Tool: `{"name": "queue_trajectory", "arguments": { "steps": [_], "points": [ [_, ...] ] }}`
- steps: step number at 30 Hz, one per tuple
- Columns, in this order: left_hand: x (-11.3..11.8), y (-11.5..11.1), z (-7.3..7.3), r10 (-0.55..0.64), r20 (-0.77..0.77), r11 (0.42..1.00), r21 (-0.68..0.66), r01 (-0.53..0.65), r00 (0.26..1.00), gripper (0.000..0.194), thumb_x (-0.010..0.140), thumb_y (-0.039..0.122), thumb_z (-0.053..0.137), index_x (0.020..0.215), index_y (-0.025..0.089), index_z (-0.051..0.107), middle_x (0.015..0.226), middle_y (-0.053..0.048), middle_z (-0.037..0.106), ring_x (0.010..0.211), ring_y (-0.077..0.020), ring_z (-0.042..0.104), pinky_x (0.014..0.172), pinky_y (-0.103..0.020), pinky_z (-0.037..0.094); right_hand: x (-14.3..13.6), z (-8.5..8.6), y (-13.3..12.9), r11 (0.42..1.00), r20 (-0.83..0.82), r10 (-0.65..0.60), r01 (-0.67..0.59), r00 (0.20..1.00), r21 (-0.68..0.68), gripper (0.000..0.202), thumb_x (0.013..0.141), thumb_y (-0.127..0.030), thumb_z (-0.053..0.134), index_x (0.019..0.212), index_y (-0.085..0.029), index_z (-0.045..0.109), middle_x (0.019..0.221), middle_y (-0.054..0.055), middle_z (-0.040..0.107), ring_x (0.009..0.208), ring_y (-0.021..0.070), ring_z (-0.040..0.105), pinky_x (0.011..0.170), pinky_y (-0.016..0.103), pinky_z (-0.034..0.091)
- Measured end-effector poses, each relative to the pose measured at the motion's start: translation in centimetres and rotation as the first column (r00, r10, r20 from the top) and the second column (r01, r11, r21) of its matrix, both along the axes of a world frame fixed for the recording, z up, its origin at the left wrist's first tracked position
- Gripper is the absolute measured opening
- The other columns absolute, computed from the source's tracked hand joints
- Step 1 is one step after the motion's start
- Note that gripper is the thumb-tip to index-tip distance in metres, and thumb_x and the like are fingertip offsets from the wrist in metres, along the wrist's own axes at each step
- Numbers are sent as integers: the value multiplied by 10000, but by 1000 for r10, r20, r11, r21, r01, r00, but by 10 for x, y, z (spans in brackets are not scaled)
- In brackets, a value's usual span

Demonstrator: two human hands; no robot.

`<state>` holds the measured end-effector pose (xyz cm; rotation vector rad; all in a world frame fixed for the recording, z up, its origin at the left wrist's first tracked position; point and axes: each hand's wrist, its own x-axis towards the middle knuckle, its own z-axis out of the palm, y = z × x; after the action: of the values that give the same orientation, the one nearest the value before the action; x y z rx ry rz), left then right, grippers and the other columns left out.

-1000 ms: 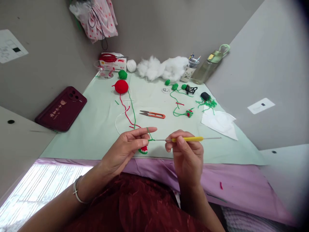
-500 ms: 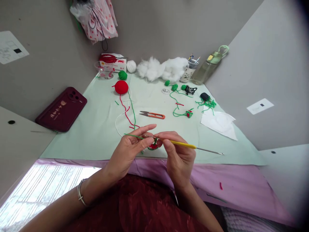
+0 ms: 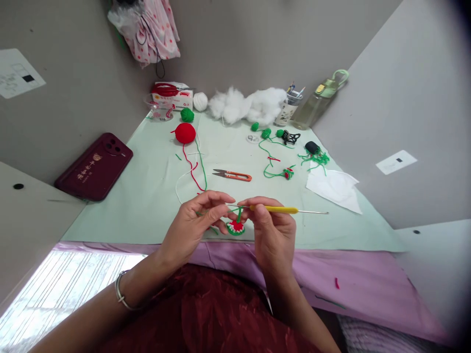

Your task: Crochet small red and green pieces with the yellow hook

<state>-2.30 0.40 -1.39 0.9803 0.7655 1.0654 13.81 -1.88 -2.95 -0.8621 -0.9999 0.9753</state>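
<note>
A crochet hook (image 3: 281, 209) with a yellow handle lies level in my right hand (image 3: 274, 233), its thumb and fingers pinching the grip. Between the hands, a small crocheted piece (image 3: 236, 227) in red, white and green hangs by a green strand from the hook's shaft. My left hand (image 3: 196, 220) is closed around green yarn (image 3: 233, 211), with thumb and forefinger near the hook's left tip. Part of that yarn is hidden behind the fingers. Beyond the hands rest orange-handled thread snips (image 3: 232, 175).
Balls of red yarn (image 3: 185, 133), green yarn (image 3: 187, 115) and white yarn (image 3: 200, 101) sit at the back left. White stuffing (image 3: 246, 105) lies along the wall, beside a pen cup (image 3: 289, 109) and a bottle (image 3: 316, 103). A phone (image 3: 94, 166) leans at left; crocheted bits (image 3: 289, 172) lie right.
The crocheted piece now hangs lower and shows more fully. The hook has turned closer to level and shifted left. My left forefinger has curled in from its stretched position.
</note>
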Motion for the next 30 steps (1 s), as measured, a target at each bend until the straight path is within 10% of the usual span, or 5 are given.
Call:
{"name": "queue_trajectory", "arguments": {
  "steps": [10, 16, 22, 30],
  "points": [
    [-15, 5, -1, -67, 87, 991, 124, 56, 994, 67, 930, 332, 799, 935, 267, 783, 833, 13, 725, 794, -172, 771, 714, -261, 598, -1, 12, 6, 999, -145, 21, -27, 989, -42, 136, 890, -375, 788, 865, -243, 807, 806, 18, 794, 605, 116, 666, 579, 245, 597],
    [-13, 6, 2, 74, -357, 898, 431, 94, 931, 155, 977, 267, 720, 1015, 272, 871, 904, -56, 719, 878, -198, 689, 862, -335, 563, -3, 11, 6, 999, -130, -18, 13, 991, -42, 135, 867, -376, 809, 848, -242, 813, 788, 14, 784, 610, 117, 666, 602, 254, 602],
    [-5, 10, -12, 194, -409, 789, 605, 106, 892, 253, 1014, 217, 614, 1116, 271, 839, 1005, -83, 671, 1232, -283, 667, 1002, -393, 535, -7, 6, 3, 1000, -88, -27, 26, 996, -10, 115, 917, -349, 774, 896, -244, 815, 796, 3, 771, 615, 118, 664, 621, 272, 595],
    [-5, 4, -1, 82, -300, 964, 267, 1, 950, 254, 1010, 300, 653, 1183, 297, 838, 1147, -57, 763, 985, -207, 666, 834, -300, 515, -7, 4, 1, 1000, -40, -17, 17, 999, -1, 138, 953, -358, 732, 928, -239, 800, 846, 19, 779, 627, 137, 673, 627, 309, 604]
  ]
}}
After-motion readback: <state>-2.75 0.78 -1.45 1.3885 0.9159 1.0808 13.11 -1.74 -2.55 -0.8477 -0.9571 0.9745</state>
